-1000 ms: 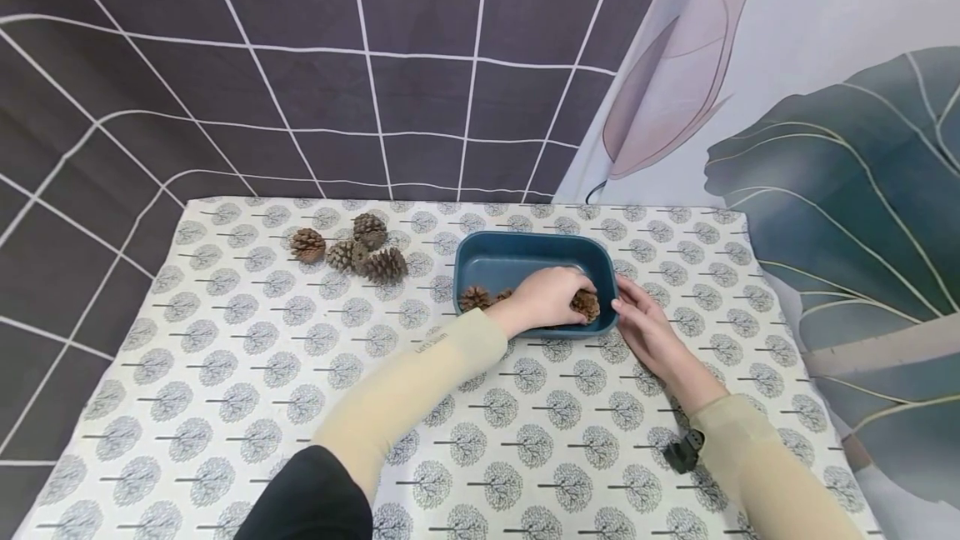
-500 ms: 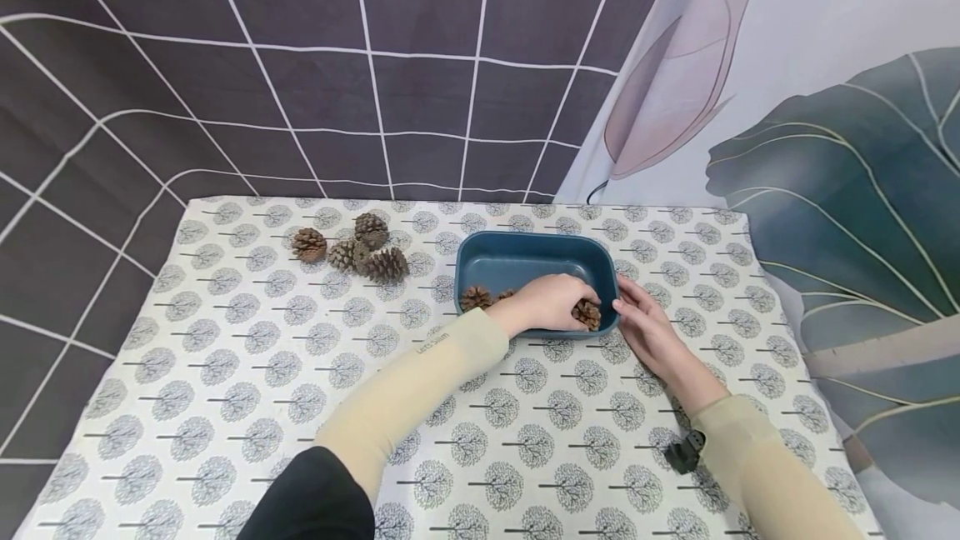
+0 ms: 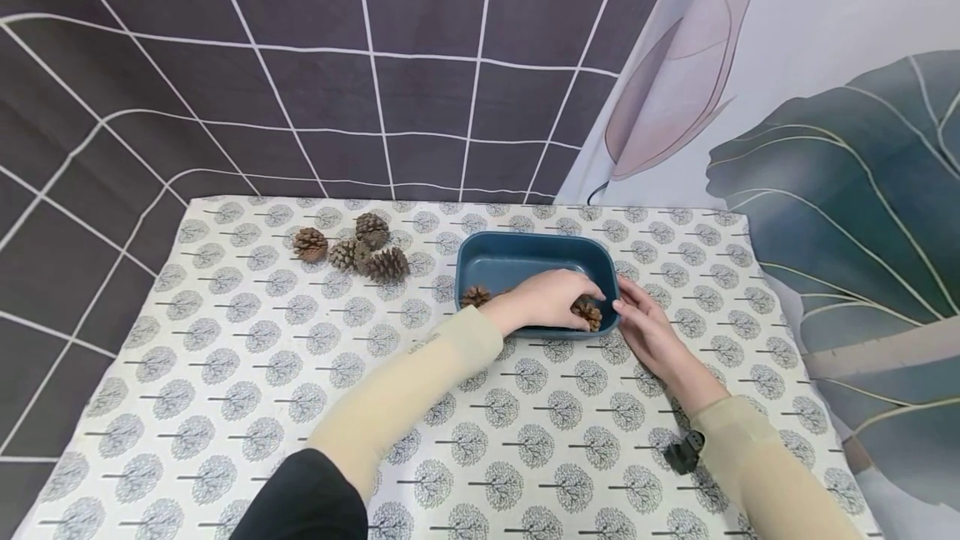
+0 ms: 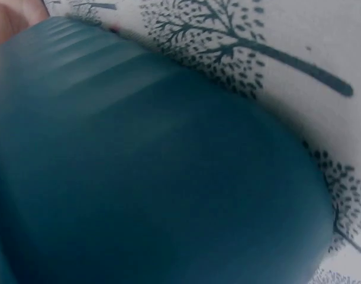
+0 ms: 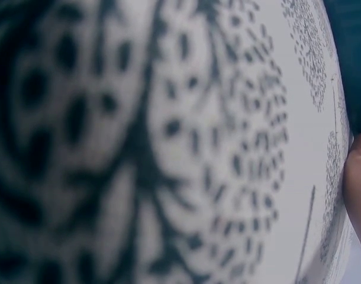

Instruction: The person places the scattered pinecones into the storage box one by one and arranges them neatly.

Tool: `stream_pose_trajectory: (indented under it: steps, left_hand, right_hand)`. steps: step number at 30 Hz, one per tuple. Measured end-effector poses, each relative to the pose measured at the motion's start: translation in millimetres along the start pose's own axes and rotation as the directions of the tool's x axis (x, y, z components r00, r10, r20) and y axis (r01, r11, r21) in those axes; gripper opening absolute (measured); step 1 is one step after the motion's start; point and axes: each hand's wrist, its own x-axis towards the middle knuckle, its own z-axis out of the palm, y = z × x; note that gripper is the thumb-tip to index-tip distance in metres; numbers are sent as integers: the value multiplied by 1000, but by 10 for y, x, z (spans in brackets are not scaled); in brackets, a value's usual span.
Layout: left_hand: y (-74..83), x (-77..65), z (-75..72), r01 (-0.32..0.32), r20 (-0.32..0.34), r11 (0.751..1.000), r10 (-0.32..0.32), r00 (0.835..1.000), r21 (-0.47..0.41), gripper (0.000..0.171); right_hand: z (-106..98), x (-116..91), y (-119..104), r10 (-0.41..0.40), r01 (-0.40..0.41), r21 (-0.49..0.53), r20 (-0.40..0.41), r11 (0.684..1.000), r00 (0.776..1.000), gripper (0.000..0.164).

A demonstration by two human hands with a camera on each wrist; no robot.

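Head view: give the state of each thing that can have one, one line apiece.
Bin, upright, open-topped
Left hand, in the bin, fingers curled round a cone
Right hand, touching the bin's right end
Inner cones, in the bin, partly hidden
Loose cones, grouped outside the bin
Cloth, spread under the bin
Grid sheet, hanging
Floral sheet, hanging

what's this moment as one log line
left hand: curled round cone, in tray; right hand: touching tray; more cones: on cloth
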Motion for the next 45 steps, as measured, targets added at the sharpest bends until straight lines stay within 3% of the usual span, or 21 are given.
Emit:
stream_pose_trajectory:
  steps: [10,16,25,29,35,45]
  left_hand:
    - [-109,-245,-161,21,-114,997,-29,993,-73,50]
    - [-318,-464,-240,31,-211,990,-60,976,-138,45]
    - [-566,-825,-375,64,-299,988,-104,949,-140,43]
    - [-648,-989,-426,83,-308,987,-123,943,-141,44]
    - [-750,-1245,-478,119,-303,991,-134,944,-66,44]
    - [-907,-1651,-505,201,-337,977,-215,917,-75,42]
  right_hand:
    - [-6,7,35,-15,16,37,-21,999,1000,51]
    - [-9,-6,28,-9,11,51,-26,999,1000,44]
    - [-17,6,2,6,-6,13,-34,1000,999,52]
    - [-22,15,12,0,0,20,-29,1000,1000,51]
    - [-18,9,16,-6,7,38,-26,999,1000,49]
    - [1,-8,11,-3,4,35,-28,999,1000,44]
